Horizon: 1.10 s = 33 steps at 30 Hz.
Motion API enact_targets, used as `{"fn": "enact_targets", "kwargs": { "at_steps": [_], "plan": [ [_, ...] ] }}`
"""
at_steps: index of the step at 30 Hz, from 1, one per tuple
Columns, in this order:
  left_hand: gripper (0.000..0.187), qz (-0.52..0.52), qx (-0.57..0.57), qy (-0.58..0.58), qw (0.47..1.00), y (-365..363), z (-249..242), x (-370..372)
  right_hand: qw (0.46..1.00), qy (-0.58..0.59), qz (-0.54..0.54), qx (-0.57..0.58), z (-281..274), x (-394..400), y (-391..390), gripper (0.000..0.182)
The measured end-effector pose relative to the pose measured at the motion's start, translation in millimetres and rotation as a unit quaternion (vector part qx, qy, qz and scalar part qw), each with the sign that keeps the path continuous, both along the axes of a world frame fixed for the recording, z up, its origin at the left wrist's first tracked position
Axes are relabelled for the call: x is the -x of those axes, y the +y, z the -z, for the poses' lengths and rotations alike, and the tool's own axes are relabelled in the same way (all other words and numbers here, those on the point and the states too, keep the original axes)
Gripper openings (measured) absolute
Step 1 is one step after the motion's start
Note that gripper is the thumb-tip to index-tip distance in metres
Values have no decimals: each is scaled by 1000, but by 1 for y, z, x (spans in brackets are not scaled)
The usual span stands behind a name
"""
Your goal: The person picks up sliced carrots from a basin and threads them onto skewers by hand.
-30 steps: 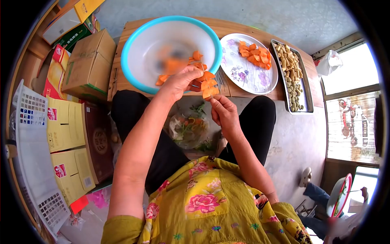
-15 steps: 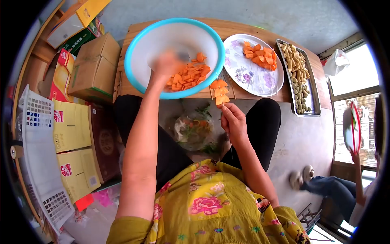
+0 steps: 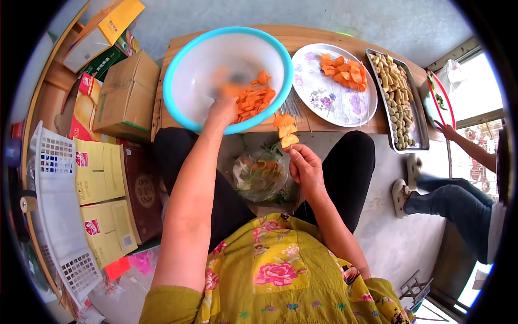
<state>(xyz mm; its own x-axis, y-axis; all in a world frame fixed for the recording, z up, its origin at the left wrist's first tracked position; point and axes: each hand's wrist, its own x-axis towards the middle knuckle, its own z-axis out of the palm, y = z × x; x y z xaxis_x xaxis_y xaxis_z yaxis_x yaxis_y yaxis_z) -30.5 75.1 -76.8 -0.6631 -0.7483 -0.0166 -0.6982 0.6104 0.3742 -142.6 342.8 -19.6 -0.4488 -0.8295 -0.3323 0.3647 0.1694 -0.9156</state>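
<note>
Pinched between the thumb and fingers of my right hand (image 3: pixel 306 166) is a skewer threaded with a few orange carrot slices (image 3: pixel 286 131), held just in front of the table edge. My left hand (image 3: pixel 223 112) reaches over the near rim of a white basin with a turquoise rim (image 3: pixel 287 65). Its fingers are smeared by motion, so their grip does not show. Beside it in the basin lies a heap of cut carrot slices (image 3: pixel 256 101). Thin bare skewers (image 3: pixel 300 110) lie between the basin and a floral plate (image 3: pixel 335 110), which bears more carrot pieces (image 3: pixel 344 72).
A metal tray (image 3: pixel 421 141) of tan and green pieces stands right of the plate on the wooden table (image 3: pixel 318 33). Below hangs a clear bag of scraps (image 3: pixel 260 175). Cardboard boxes (image 3: pixel 127 92) and a white basket (image 3: pixel 56 205) line the left. At right, another person holds a red-rimmed basin (image 3: pixel 440 105).
My left hand has moved down and slightly right inside the basin. The carrot skewer has tilted a little left and lower. The other person's red-rimmed basin has shifted toward the table end.
</note>
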Motion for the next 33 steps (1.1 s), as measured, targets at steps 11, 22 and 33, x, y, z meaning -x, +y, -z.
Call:
{"fn": "enact_targets", "kwargs": {
  "at_steps": [11,22,33],
  "plan": [
    [10,-13,37,4,999,10,-18,-1,1000,-3,-4,-3,-4,-8,0,18],
    [23,-153,-495,381,766,21,-81,-8,998,64,-9,-17,-52,-12,-15,19],
    [19,-114,-535,450,706,32,-79,-14,999,37,-33,5,-54,-32,-34,16]
  ]
}}
